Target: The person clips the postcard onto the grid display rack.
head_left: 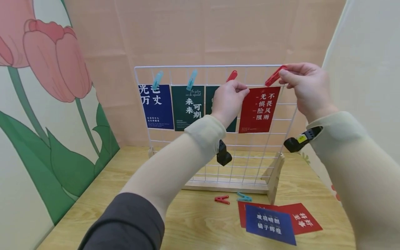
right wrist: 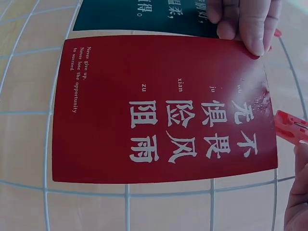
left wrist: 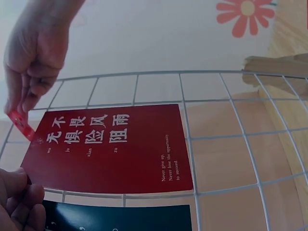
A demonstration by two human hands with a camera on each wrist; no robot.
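Note:
A red card (head_left: 254,119) with white lettering lies flat against the right part of a white wire grid (head_left: 240,149). My left hand (head_left: 227,100) pinches its upper left corner between thumb and fingers; that grip also shows in the right wrist view, where the left hand (right wrist: 243,21) overlaps the card's corner. With thumb and fingertips my right hand (head_left: 312,88) holds a red clothespin (head_left: 275,76) tilted at the card's top edge. In the right wrist view the clothespin (right wrist: 291,126) has its tip right at that edge. A green card (head_left: 210,99) beside it is partly hidden behind my left hand.
Blue clothespins (head_left: 192,80) hang over a blue card (head_left: 157,111) and another green card (head_left: 187,119); a red clothespin (head_left: 232,75) tops the third card. On the wooden table (head_left: 187,225) lie a red clothespin (head_left: 222,199), a blue clothespin (head_left: 244,197) and overlapping cards (head_left: 268,232).

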